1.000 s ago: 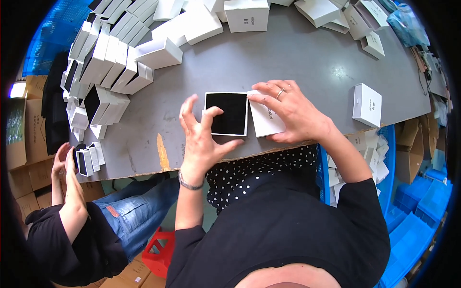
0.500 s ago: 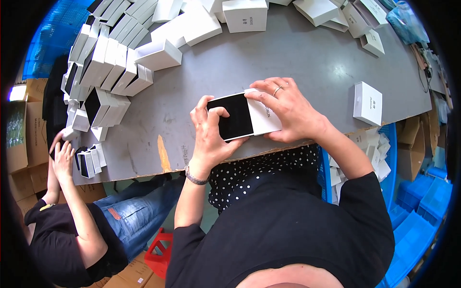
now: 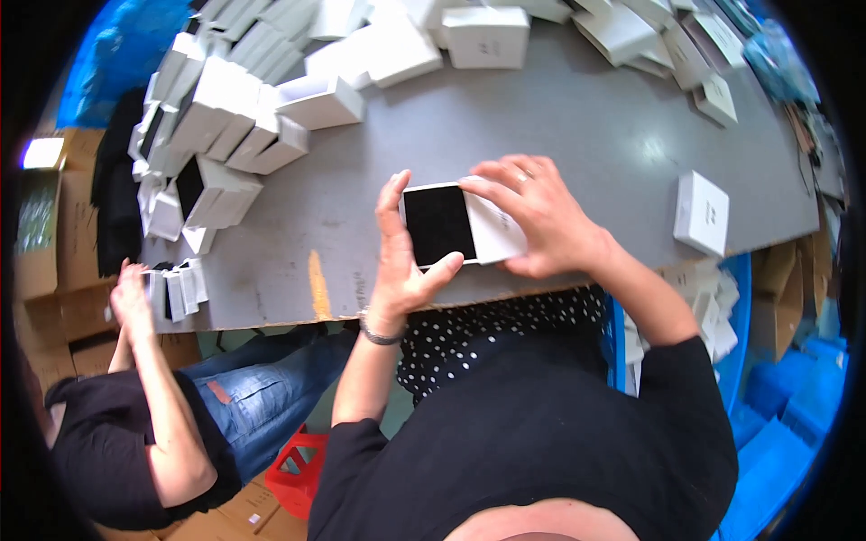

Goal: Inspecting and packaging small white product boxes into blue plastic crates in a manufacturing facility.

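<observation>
A small white box (image 3: 437,224) with a black inside, or a black insert, faces up near the table's front edge. A white lid or sleeve (image 3: 494,233) with faint print covers its right end. My left hand (image 3: 397,252) is wrapped round the box's left end, thumb on the near edge and fingers along the left side. From the right, my right hand (image 3: 546,216) grips the white lid, fingertips on its far edge and thumb at the near one. I cannot tell whether the box rests on the table or is lifted.
Stacked white boxes (image 3: 216,108) crowd the table's left and far sides. One closed white box (image 3: 702,214) stands at the right. Below that edge is a blue crate (image 3: 735,307) with white boxes. A co-worker's hands (image 3: 133,298) are beside a few boxes (image 3: 176,290) at the left corner.
My left fingers have straightened off the black surface toward the box's left side. The co-worker's hands have come down beside the small boxes. The whole view has shifted slightly.
</observation>
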The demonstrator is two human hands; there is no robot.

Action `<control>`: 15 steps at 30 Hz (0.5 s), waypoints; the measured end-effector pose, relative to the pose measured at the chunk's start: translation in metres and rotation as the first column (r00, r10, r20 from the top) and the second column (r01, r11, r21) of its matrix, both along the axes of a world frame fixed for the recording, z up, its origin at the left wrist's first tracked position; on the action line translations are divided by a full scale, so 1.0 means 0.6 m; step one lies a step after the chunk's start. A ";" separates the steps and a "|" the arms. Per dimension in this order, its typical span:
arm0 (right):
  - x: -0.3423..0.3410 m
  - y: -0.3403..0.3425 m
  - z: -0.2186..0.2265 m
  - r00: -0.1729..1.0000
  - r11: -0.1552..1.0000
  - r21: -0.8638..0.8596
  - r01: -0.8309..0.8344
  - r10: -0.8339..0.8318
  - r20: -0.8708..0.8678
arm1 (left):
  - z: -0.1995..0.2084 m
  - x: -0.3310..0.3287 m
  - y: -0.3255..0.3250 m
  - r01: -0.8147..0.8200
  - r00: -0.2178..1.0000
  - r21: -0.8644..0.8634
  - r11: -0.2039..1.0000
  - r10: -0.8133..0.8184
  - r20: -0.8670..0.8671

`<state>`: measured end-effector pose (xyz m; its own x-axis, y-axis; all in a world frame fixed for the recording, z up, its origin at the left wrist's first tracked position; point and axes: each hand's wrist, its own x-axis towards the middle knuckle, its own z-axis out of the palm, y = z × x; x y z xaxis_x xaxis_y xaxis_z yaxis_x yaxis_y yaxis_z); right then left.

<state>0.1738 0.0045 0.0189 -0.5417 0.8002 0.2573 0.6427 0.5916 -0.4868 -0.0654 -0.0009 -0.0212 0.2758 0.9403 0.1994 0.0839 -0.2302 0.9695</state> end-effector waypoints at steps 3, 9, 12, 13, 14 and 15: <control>-0.018 -0.003 0.004 1.000 0.998 0.051 0.024 -0.025 0.016 | -0.006 0.054 -0.013 0.125 0.984 0.020 0.992 -0.122 -0.129; -0.015 -0.027 0.031 0.987 1.000 0.000 0.010 -0.010 0.159 | 0.030 0.052 -0.004 0.110 0.975 0.206 0.972 -0.065 -0.211; 0.076 -0.075 0.095 0.871 0.944 -0.148 0.293 -0.201 0.448 | 0.112 -0.100 0.100 -0.088 0.727 0.804 0.588 0.590 -0.352; 0.105 -0.093 0.116 0.751 0.884 -0.124 0.451 -0.300 0.589 | 0.144 -0.162 0.143 -0.083 0.553 0.884 0.460 0.759 -0.343; 0.132 -0.092 0.114 0.745 0.880 -0.115 0.462 -0.313 0.589 | 0.178 -0.187 0.168 -0.207 0.469 0.879 0.430 0.832 -0.297; 0.152 -0.099 0.116 0.645 0.836 0.008 0.549 -0.430 0.631 | 0.205 -0.233 0.208 -0.138 0.365 0.915 0.378 0.879 -0.308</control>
